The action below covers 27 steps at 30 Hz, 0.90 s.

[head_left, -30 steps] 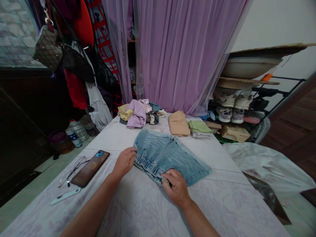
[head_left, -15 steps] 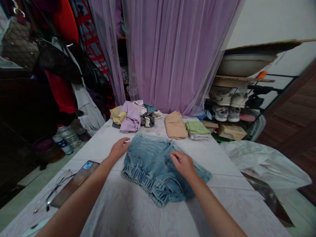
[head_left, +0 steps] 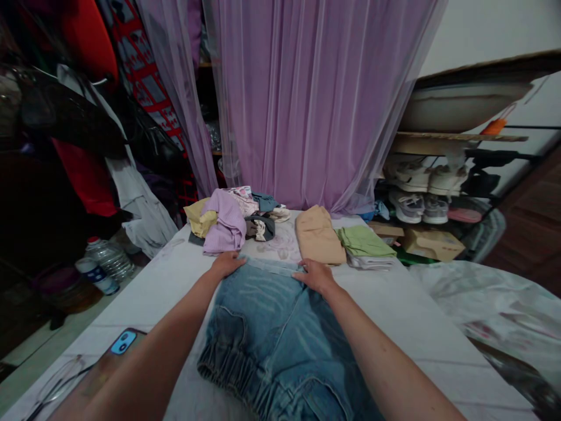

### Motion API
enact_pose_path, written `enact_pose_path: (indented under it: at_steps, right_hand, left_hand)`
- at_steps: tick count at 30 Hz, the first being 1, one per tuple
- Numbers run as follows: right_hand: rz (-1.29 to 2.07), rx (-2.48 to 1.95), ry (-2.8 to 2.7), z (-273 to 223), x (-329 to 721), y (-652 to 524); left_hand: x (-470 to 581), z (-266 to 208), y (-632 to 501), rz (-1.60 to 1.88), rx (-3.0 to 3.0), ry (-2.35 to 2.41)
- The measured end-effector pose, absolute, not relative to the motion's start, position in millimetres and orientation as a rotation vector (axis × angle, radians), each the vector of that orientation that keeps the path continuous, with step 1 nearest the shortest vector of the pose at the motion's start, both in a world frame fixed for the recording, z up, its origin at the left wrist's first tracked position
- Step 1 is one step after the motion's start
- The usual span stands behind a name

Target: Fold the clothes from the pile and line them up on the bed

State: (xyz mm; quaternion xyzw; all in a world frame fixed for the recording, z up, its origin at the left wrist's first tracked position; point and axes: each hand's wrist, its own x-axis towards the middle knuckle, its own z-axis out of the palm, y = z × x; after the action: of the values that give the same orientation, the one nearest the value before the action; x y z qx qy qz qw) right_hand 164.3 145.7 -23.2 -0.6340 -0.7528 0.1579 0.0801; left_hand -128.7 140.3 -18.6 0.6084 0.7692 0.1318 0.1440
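Observation:
Blue denim shorts (head_left: 267,316) lie in front of me on the white-covered table, the gathered elastic edge towards me. My left hand (head_left: 225,265) is closed on the far left corner of the shorts. Farther right along the same far edge, my right hand (head_left: 316,275) pinches the denim between thumb and fingers. Beyond the right hand lies a folded tan garment (head_left: 319,235). A loose heap with a lilac garment (head_left: 225,222) and a yellow cloth (head_left: 199,217) sits behind the left hand.
A folded green cloth (head_left: 366,241) tops a small stack at the back right. At the left edge, a phone (head_left: 109,362) and eyeglasses (head_left: 56,386) lie by my left forearm. Purple curtains (head_left: 302,105) hang behind. Clear plastic sheeting (head_left: 486,298) is beside the table's right.
Both hands have moved to the far edge of the shorts and taken hold of it. The shorts now sit closer to me, and the view has shifted nearer.

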Motion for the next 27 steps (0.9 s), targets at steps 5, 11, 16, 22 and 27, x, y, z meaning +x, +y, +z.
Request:
enact_pose_path:
  at_steps: [5, 11, 16, 22, 27]
  right_hand:
    - [0.215, -1.850, -2.211, -14.1, 149.0, 156.2]
    - [0.003, -1.832, -2.279, -22.5, 121.4, 167.8]
    - [0.211, -1.752, -2.364, -33.3, 134.1, 172.5]
    - [0.371, -1.512, -2.762, -13.3, 158.7, 187.8]
    - [0.213, -1.539, -2.762, -2.6, 151.8, 189.3]
  left_hand:
    - [-127.7, -16.1, 140.0, 0.465, 1.710, 2.329]
    - [-128.1, -22.9, 136.4, 0.420, 1.725, 2.507]
    - [-129.1, -24.1, 133.1, 0.366, 1.710, 2.494]
    - [-109.9, -15.6, 110.7, 0.342, 1.998, 2.501]
    - [-81.2, -30.3, 102.5, 0.334, 2.591, 1.902]
